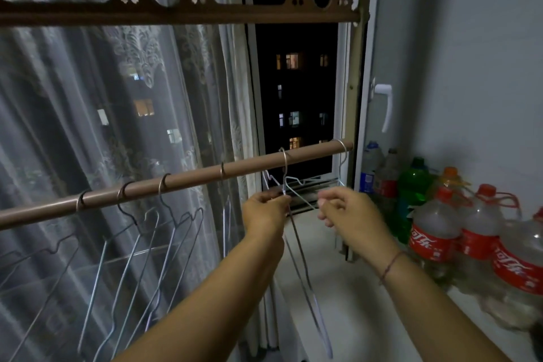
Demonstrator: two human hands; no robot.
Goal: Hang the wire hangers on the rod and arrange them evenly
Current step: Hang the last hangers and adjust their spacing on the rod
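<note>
A brown rod [191,178] runs from lower left up to the window frame at right. Several wire hangers [138,232] hang from it on the left half, unevenly spaced. Another hanger [299,247] is hooked near the rod's right part, its frame swinging down towards me. My left hand [266,210] pinches this hanger at its neck just under the hook. My right hand [349,209] is curled beside it, fingers pinched at the hanger's thin wire shoulder. One more hook [342,153] sits at the rod's far right end.
Sheer lace curtains [117,114] hang behind the rod. The window [296,97] is dark, with a white handle [386,106] to its right. Several plastic bottles [432,232] with red labels, plus a green one [414,185], stand on the white sill [346,297] at right.
</note>
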